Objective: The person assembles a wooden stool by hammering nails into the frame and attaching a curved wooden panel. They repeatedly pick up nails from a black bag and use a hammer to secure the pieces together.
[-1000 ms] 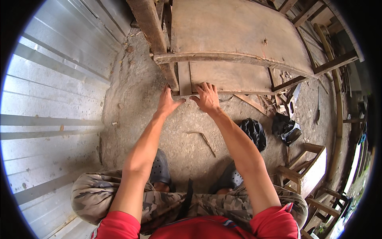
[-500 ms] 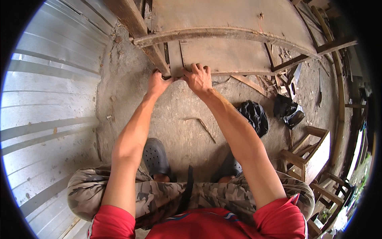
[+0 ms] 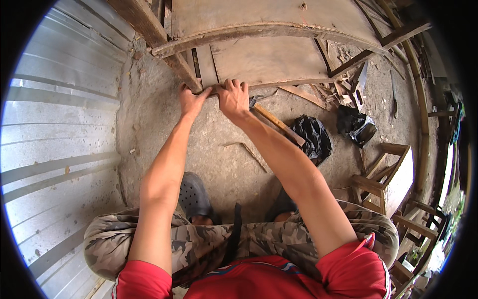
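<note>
Left hand (image 3: 191,103) and right hand (image 3: 232,102) closer together than a second ago, fingers bent at the wooden frame's (image 3: 269,60) lower edge, toward eleven and twelve o'clock, narrow strip (image 3: 207,65) at eleven, grip unclear.

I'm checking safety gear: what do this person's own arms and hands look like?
Short red sleeves with white trim leave the forearms bare. The left hand and right hand wear no gloves, and no watch shows.
</note>
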Available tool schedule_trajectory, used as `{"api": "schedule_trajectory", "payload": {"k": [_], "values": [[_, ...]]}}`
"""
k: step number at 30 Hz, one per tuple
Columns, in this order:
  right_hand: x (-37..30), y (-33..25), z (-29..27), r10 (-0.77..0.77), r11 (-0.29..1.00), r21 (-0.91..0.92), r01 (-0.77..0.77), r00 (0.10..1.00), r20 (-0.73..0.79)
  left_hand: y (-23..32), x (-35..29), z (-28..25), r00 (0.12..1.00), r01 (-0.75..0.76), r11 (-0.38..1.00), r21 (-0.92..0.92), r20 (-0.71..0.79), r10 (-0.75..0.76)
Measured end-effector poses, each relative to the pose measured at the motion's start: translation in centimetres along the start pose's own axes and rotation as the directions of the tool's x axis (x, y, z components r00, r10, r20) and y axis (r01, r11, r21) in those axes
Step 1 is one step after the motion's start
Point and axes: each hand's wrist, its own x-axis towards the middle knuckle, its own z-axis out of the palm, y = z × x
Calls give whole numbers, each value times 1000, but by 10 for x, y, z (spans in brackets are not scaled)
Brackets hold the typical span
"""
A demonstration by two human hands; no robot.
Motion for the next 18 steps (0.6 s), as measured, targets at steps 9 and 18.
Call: {"api": "schedule_trajectory", "payload": {"k": [9,18], "values": [[-26,-39,41,487,716,612,-334,868,-96,-5,4,28,864,500,866,16,-85,-497],[-28,-38,45,565,405,857,-317,824,38,35,-2,8,792,596,743,-306,73,-606]]}}
